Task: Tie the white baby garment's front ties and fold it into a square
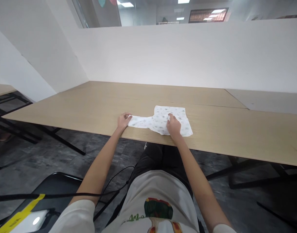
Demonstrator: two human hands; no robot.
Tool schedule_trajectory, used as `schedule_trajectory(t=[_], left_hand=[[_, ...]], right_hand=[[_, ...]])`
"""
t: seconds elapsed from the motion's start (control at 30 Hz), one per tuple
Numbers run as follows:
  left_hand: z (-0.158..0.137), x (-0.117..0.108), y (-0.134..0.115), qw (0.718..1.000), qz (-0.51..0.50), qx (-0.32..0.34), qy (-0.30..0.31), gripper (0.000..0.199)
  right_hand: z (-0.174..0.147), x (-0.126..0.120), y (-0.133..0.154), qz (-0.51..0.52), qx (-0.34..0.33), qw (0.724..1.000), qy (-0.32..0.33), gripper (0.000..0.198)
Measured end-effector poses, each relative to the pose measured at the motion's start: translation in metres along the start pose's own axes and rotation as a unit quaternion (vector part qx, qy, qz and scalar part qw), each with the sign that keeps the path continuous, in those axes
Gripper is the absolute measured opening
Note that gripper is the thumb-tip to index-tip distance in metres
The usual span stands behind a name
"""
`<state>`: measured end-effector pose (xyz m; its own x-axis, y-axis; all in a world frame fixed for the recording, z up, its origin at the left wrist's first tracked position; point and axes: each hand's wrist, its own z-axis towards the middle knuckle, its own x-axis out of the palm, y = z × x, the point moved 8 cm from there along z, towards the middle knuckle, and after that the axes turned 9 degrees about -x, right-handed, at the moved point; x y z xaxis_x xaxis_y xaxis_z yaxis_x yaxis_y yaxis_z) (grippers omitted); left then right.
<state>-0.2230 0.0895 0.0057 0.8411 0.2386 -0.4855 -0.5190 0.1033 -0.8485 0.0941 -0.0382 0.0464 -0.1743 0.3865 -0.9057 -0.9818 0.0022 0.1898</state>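
A small white garment with a scattered grey print, perhaps a baby's top, lies flat on the wooden table. A narrow strip like a sleeve runs out from its wide part to the left. My left hand grips the outer end of that strip, thumb and fingers closed at its edge. Over the wide part rests my right hand, touching the cloth. Its index finger reaches forward, the thumb is apart from it, and the other fingers are partly curled and hidden.
A white wall with a window above borders the table's far side. At lower left is a black chair holding a white device with a yellow strap. A black cable crosses before my left arm. Black table legs stand below.
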Motion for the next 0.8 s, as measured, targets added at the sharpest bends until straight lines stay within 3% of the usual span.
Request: schedule_trajectory(t=[0.17,0.33,0.47,0.57,0.67,0.8], left_hand=[[-0.001,0.000,-0.001,1.000,0.003,-0.006,0.001,0.029],[-0.002,-0.001,0.000,1.000,0.002,-0.006,-0.002,0.028],[-0.003,0.000,-0.002,1.000,0.000,-0.018,0.001,0.025],[-0.003,0.005,-0.007,0.993,-0.071,-0.089,-0.013,0.026],[-0.010,0.022,-0.039,0.982,-0.150,-0.117,-0.015,0.028],[-0.032,0.068,-0.114,0.984,-0.159,-0.066,0.047,0.026]], right_hand=[[0.007,0.003,0.014,0.001,-0.009,1.000,-0.005,0.039],[-0.006,0.010,0.048,0.034,-0.074,0.997,-0.004,0.031],[-0.069,0.002,0.093,0.140,-0.156,0.976,-0.055,0.022],[-0.138,0.000,0.129,0.242,-0.238,0.937,-0.078,0.017],[-0.190,0.012,0.148,0.296,-0.290,0.908,-0.064,0.014],[-0.207,0.045,0.143,0.283,-0.279,0.917,0.022,0.013]])
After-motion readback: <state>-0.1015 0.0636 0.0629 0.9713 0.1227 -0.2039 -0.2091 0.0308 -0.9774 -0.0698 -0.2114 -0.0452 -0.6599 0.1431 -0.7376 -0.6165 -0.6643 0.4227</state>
